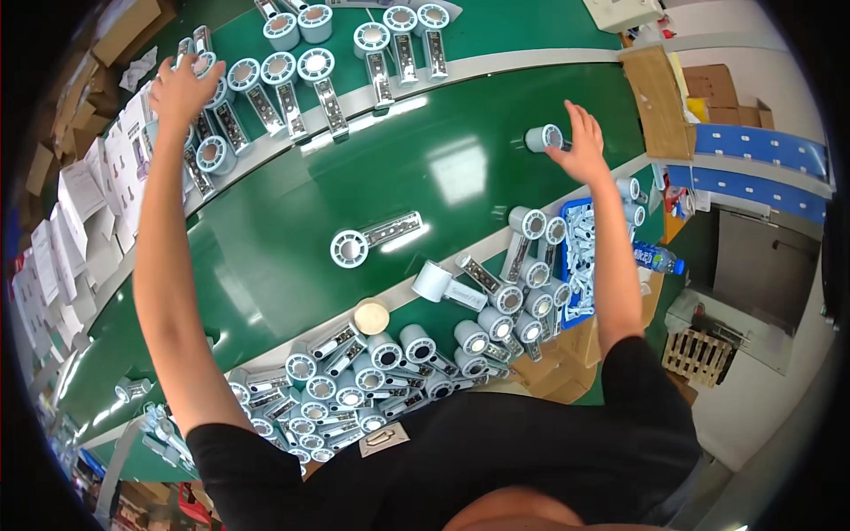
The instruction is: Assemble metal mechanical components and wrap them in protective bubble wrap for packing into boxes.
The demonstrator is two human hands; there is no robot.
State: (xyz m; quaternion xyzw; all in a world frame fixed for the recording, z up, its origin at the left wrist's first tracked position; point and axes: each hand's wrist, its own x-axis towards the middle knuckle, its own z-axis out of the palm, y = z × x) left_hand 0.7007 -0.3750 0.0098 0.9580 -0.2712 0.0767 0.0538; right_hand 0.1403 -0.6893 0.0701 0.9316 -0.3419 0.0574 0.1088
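Observation:
At the upper left, my left hand (184,93) has its fingers and thumb curved around the round head of a pale blue device housing (204,65), among several others in rows. These housings have a ringed round head and a handle with an exposed circuit board. My right hand (582,149) is stretched out at the right with fingers extended and thumb apart, beside another housing (542,138) lying on the green belt (354,177). Whether the thumb touches its handle, I cannot tell. One more housing (350,249) lies mid-belt, face up, between my arms.
Many housings (387,352) are heaped along the near edge, beside a round cream-coloured lid or disc (371,316). A blue tray (567,305) of small pale parts stands under my right forearm, near a bottle (657,258). White folded boxes (88,195) line the left; cardboard (660,102) stands at right.

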